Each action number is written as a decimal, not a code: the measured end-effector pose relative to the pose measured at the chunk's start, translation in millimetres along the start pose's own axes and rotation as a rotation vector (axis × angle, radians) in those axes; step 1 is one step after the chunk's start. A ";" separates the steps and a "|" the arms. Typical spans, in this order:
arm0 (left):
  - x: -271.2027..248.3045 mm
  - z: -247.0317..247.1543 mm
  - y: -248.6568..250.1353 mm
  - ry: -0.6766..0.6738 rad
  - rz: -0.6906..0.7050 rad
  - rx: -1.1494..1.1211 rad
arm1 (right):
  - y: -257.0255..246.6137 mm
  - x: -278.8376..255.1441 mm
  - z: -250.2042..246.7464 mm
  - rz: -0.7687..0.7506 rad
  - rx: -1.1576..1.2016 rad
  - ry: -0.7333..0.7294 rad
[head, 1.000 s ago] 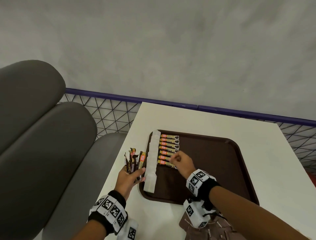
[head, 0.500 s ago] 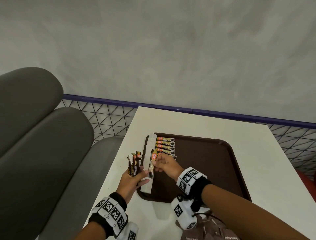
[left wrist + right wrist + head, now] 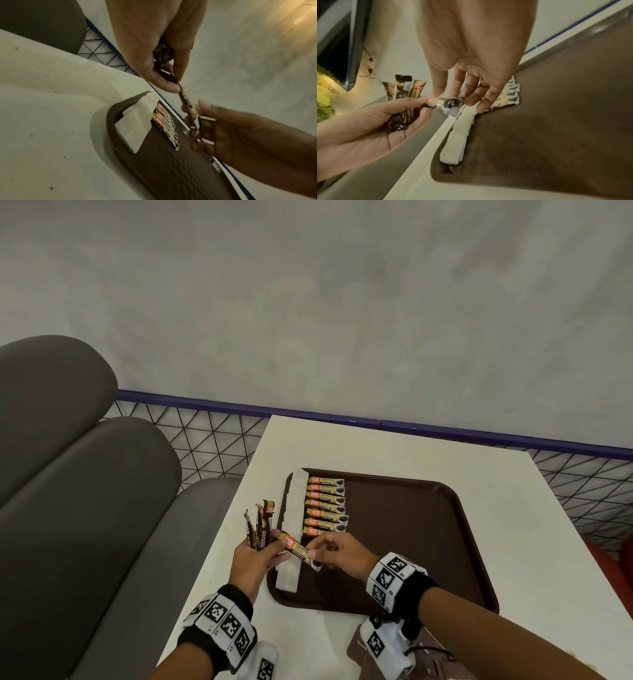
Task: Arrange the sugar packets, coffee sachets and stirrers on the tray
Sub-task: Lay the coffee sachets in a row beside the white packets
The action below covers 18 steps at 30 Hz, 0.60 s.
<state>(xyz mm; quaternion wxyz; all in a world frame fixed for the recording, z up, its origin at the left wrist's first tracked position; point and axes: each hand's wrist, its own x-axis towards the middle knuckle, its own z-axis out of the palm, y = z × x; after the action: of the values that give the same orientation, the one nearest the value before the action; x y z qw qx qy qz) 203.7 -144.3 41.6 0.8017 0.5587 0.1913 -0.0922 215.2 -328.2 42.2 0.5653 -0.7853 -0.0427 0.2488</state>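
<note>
**One sachet between two hands at the tray's lower left corner**

A grey plastered wall (image 3: 342, 302) fills the upper half of the head view. Below it a purple rail (image 3: 479, 436) tops a black wire-mesh fence (image 3: 212, 440) running across the frame. At the left, grey padded seat cushions (image 3: 85, 491) stack in rounded rolls.

The white table (image 3: 531, 542) takes the lower right of the frame; the left wrist view shows dark specks on its surface. On it lies the brown tray (image 3: 411, 542), rounded at the corners, with a textured floor.

Along the tray's left edge runs a column of white sugar packets (image 3: 291, 529), overlapping end to end. Just right of it, touching, a row of coffee sachets (image 3: 325, 505) lies side by side at the tray's upper left, orange ends toward the sugar.

At the bottom centre of the frame a brown paper bag (image 3: 428, 659) is partly hidden behind the right wrist.

The left hand (image 3: 253, 559), over the table's left edge, has its fingers curled round a fan of sachets (image 3: 260, 522) standing upward. The right hand (image 3: 342, 553), over the tray's lower left, pinches the dark end of one sachet (image 3: 298, 547) between thumb and fingertips. That sachet's orange end is under the left thumb, and it bridges the two hands above the sugar column.
</note>
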 end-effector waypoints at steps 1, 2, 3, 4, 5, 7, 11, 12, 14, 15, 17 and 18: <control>0.2 0.0 -0.6 -0.001 -0.003 -0.021 | 3.2 -1.2 -1.0 0.017 0.029 0.006; 0.6 -0.1 -1.1 -0.001 -0.008 -0.034 | 5.9 -1.9 -2.7 0.029 0.047 0.031; 1.5 -0.8 -2.1 0.006 -0.012 -0.038 | 8.9 -1.9 -4.8 0.036 0.063 0.068; 2.5 -1.8 -2.9 0.015 -0.015 -0.034 | 11.7 -1.4 -7.6 0.047 0.065 0.120; 3.6 -3.7 -3.6 0.027 -0.015 -0.023 | 13.7 -1.2 -10.7 0.055 0.060 0.174; 5.4 -7.8 -3.6 0.044 -0.013 0.012 | 18.5 0.5 -18.5 0.078 0.007 0.279; 6.4 -16.6 -0.7 0.061 0.019 0.085 | 29.1 3.6 -31.2 0.135 -0.113 0.423; 6.6 -18.5 0.2 0.066 0.029 0.107 | 30.1 4.2 -32.5 0.145 -0.145 0.437; 7.1 -21.9 0.6 0.076 0.044 0.153 | 32.0 7.9 -33.6 0.156 -0.224 0.441; 7.7 -23.5 0.1 0.080 0.047 0.163 | 32.2 10.0 -33.0 0.158 -0.256 0.436; 8.8 -26.1 -1.3 0.084 0.039 0.171 | 31.1 13.7 -31.4 0.157 -0.305 0.424; 9.0 -27.2 -2.1 0.081 0.031 0.177 | 31.0 15.3 -30.5 0.152 -0.330 0.425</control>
<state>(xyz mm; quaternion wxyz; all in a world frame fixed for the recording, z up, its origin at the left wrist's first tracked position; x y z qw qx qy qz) 205.6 -119.1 27.8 0.7422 0.6334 0.2061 -0.0736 235.2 -360.4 16.0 0.4058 -0.9022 0.0963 0.1098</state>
